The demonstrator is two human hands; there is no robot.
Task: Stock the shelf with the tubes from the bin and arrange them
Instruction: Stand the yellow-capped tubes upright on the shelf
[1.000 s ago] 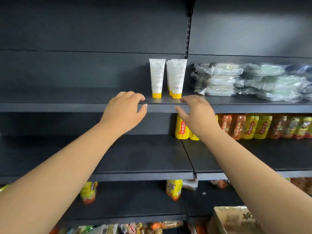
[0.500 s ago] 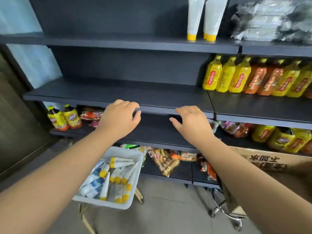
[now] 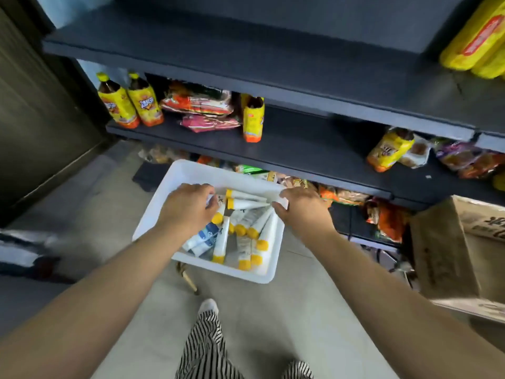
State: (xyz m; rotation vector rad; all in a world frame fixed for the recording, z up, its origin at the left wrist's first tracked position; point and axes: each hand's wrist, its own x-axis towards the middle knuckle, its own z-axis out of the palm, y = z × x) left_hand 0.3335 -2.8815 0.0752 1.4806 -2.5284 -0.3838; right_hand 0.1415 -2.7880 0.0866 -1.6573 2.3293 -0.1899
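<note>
Tubes lie heaped in the white bin at frame centre

Tubes (image 3: pixel 247 231), white with yellow caps, lie jumbled in the bin (image 3: pixel 179 176), which sits below the dark shelf (image 3: pixel 273 69) crossing the top of the frame. Left hand (image 3: pixel 188 207) reaches in at the bin's left, fingers curled onto a tube. Right hand (image 3: pixel 302 207) is at the right rim, its fingers around a tube's flat end. Yellow bottles (image 3: pixel 131 103) stand upper left; a cardboard box (image 3: pixel 448 247) sits at right

Yellow bottles (image 3: pixel 131 103) and snack packets (image 3: pixel 200 105) are sitting on a lower shelf; a cardboard box (image 3: pixel 453 242) is standing at the right.
</note>
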